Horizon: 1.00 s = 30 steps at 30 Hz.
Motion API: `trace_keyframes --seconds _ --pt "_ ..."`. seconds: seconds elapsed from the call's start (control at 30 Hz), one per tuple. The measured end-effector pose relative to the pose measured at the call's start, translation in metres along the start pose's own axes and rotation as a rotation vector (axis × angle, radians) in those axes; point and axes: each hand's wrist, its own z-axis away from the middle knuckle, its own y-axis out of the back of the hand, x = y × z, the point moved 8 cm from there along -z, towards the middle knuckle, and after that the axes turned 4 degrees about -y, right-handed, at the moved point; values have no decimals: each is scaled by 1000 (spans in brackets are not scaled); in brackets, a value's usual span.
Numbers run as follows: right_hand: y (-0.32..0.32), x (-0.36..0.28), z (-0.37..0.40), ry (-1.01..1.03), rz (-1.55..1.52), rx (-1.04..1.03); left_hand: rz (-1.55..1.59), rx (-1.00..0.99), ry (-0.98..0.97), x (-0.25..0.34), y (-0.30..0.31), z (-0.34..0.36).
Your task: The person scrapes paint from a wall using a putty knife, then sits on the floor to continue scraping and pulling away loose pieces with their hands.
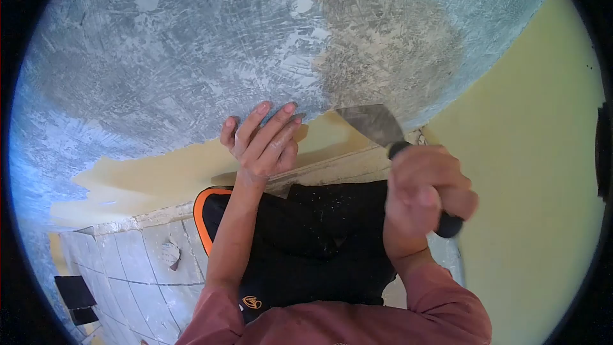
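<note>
My right hand point(429, 188) is wrapped round the black handle of a putty knife point(373, 122). Its broad metal blade points up and left, and the blade's tip is at the lower edge of the patchy grey wall coating point(211, 57). To the left, my left hand point(265, 142) is open, its fingers stretched towards the coating's ragged lower edge, fingertips at the surface. White dust marks these fingers. Below that edge a pale yellow strip of wall point(159, 169) shows. A browner, darker patch point(389, 45) spreads above the blade.
A plain yellow wall point(530, 153) rises close on the right. Grey floor tiles point(137, 255) lie at the lower left, with a loose flake point(170, 255) on them and a dark flat piece point(75, 292) farther left. My black-clad legs point(319, 243) are folded near the wall's base.
</note>
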Motion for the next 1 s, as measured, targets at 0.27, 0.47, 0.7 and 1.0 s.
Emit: trace_keyframes --seconds 0.27,0.47,0.7,1.0 --pt "-4 3 0 -15 43 -29 19 34 6 -1 1 -1" --pt "10 -7 4 -29 -156 18 8 -8 18 -1 1 -2" --pt "21 -31 5 140 -358 79 12 -26 8 -2 0 -1" --pt "1 -15 3 73 -110 -21 16 -11 3 -1 1 1"
